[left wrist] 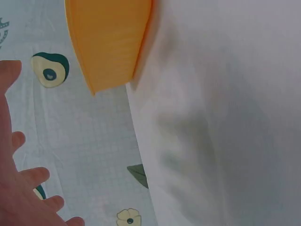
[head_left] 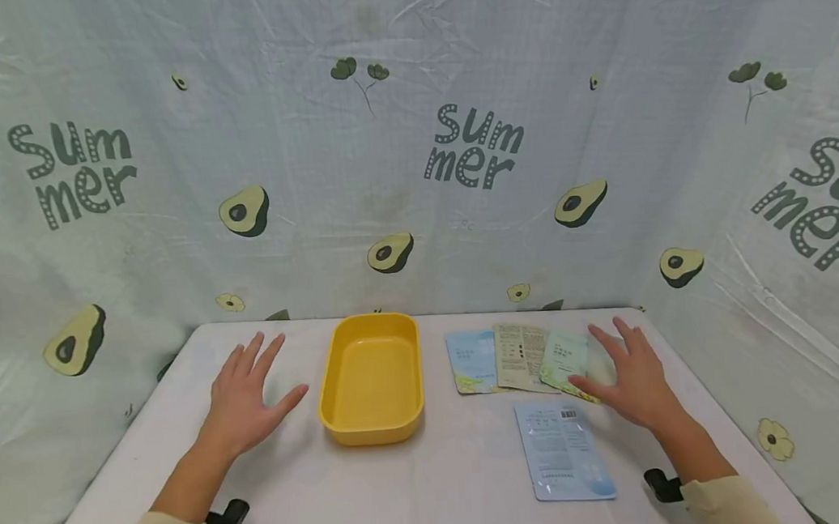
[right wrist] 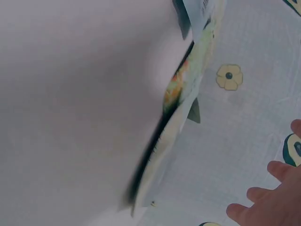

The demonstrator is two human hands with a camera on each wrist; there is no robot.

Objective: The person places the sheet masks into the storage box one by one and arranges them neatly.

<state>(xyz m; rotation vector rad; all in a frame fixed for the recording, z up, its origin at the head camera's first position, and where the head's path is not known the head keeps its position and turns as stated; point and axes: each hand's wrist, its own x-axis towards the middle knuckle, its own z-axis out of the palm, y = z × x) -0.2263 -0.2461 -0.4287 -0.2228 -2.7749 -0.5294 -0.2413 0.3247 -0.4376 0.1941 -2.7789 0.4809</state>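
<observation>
My left hand (head_left: 247, 404) hovers left of a yellow plastic tray (head_left: 372, 379), fingers spread and thumb pointing toward it, holding nothing. My right hand (head_left: 636, 381) is likewise spread, its thumb overlapping a pale green sachet (head_left: 566, 353) in the head view. Beside that sachet lie a beige printed sachet (head_left: 519, 352) and a light blue one (head_left: 473, 360), edges overlapping in a row. Another pale sachet (head_left: 602, 360) shows between my right thumb and forefinger, partly hidden. Nearer me lies a separate blue sachet (head_left: 564, 451) with fine print and a barcode.
A white table (head_left: 378, 500) carries everything. Behind and around it hangs a pale curtain (head_left: 294, 141) printed with avocados and lettering. Black wrist straps (head_left: 226, 519) sit at both sleeve cuffs.
</observation>
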